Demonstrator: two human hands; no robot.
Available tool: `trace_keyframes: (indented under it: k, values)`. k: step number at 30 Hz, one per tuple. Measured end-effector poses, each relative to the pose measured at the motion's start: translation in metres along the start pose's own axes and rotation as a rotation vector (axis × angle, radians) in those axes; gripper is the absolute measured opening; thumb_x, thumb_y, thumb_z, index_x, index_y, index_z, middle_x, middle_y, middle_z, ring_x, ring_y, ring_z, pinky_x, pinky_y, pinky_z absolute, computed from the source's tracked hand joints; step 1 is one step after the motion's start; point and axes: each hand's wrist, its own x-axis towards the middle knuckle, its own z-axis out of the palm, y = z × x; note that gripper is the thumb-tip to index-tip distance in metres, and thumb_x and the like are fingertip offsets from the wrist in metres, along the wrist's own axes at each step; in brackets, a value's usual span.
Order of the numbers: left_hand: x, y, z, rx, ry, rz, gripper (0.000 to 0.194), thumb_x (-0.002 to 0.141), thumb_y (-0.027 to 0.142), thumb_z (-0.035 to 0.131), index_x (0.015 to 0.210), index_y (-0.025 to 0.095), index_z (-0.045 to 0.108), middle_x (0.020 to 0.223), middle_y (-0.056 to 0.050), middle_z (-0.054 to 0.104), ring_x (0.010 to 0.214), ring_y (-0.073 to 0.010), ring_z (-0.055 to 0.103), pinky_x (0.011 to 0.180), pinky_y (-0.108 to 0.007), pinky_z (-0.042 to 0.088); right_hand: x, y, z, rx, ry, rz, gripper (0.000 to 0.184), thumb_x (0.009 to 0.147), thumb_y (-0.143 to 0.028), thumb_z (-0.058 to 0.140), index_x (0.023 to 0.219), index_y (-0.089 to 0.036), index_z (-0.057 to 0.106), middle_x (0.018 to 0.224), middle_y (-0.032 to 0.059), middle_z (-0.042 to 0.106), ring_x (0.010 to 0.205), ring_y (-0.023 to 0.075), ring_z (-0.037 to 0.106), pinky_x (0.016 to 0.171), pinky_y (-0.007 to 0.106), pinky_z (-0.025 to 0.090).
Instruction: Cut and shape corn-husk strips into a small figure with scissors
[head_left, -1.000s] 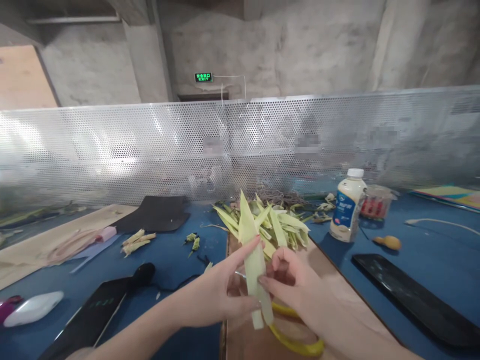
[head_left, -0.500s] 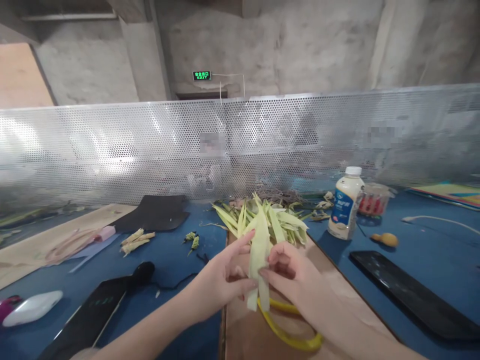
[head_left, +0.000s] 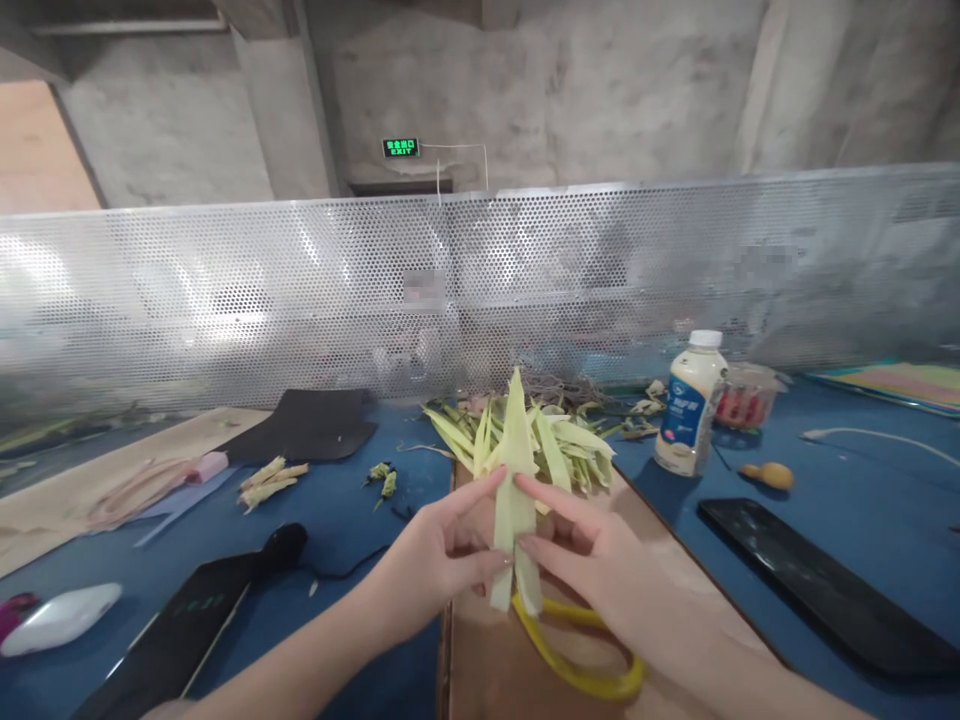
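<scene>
A pale green corn husk stands upright in front of me, its tip pointing up and its lower end split into two strips. My left hand pinches its left edge between fingers and thumb. On the opposite edge, my right hand grips it with the index finger high and the thumb near the split. Behind it lies a pile of corn husks on a brown board. Yellow loops that look like scissor handles rest below my hands; the rest of that tool is hidden.
Right of the board stand a milk bottle, a clear tub, a small gourd and a black slab-like case. To the left lie a phone, a white mouse-like object and black sheet. A perforated metal panel closes the back.
My right index finger has straightened and moved up onto the husk. The husk's tip has risen and its strips sit slightly further apart. The left hand has barely moved.
</scene>
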Motion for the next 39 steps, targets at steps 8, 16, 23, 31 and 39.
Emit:
trace_keyframes:
  k: [8, 16, 23, 31, 39]
  values:
    - [0.0, 0.009, -0.006, 0.0, 0.002, -0.043, 0.08, 0.071, 0.023, 0.071, 0.141, 0.027, 0.032, 0.081, -0.002, 0.067, 0.059, -0.0095, 0.051, 0.062, -0.026, 0.04, 0.004, 0.003, -0.005, 0.172, -0.12, 0.021, 0.062, 0.076, -0.032, 0.062, 0.134, -0.026, 0.042, 0.09, 0.0012, 0.065, 0.072, 0.0123, 0.057, 0.068, 0.028, 0.047]
    - [-0.001, 0.016, -0.012, -0.036, -0.033, -0.048, 0.074, 0.069, 0.017, 0.071, 0.137, 0.025, 0.04, 0.079, 0.0, 0.067, 0.06, -0.0097, 0.05, 0.063, -0.025, 0.038, 0.006, 0.001, -0.009, 0.139, -0.139, 0.005, 0.058, 0.076, -0.029, 0.062, 0.132, -0.028, 0.046, 0.095, 0.001, 0.067, 0.084, 0.0156, 0.061, 0.077, 0.031, 0.05]
    - [0.0, 0.019, -0.023, 0.022, -0.107, -0.067, 0.072, 0.071, 0.018, 0.069, 0.136, 0.026, 0.041, 0.077, 0.0, 0.065, 0.059, -0.0091, 0.048, 0.059, -0.023, 0.036, 0.011, 0.01, -0.014, 0.221, -0.246, 0.036, 0.061, 0.075, -0.026, 0.064, 0.133, -0.028, 0.045, 0.093, 0.0017, 0.069, 0.086, 0.0165, 0.062, 0.08, 0.033, 0.049]
    - [0.0, 0.019, -0.037, 0.041, -0.186, -0.069, 0.068, 0.072, 0.018, 0.069, 0.134, 0.028, 0.043, 0.073, 0.001, 0.063, 0.058, -0.0095, 0.047, 0.055, -0.021, 0.034, 0.013, 0.007, -0.022, 0.196, -0.313, 0.023, 0.059, 0.074, -0.027, 0.066, 0.13, -0.029, 0.048, 0.097, 0.0013, 0.069, 0.093, 0.0176, 0.062, 0.087, 0.035, 0.047]
    - [0.001, 0.017, -0.044, 0.088, -0.242, -0.084, 0.07, 0.071, 0.016, 0.069, 0.135, 0.029, 0.043, 0.065, 0.003, 0.061, 0.054, -0.0097, 0.047, 0.059, -0.024, 0.037, 0.015, 0.007, -0.027, 0.164, -0.353, 0.067, 0.061, 0.074, -0.025, 0.066, 0.132, -0.025, 0.046, 0.101, 0.0023, 0.068, 0.098, 0.0183, 0.061, 0.092, 0.037, 0.043]
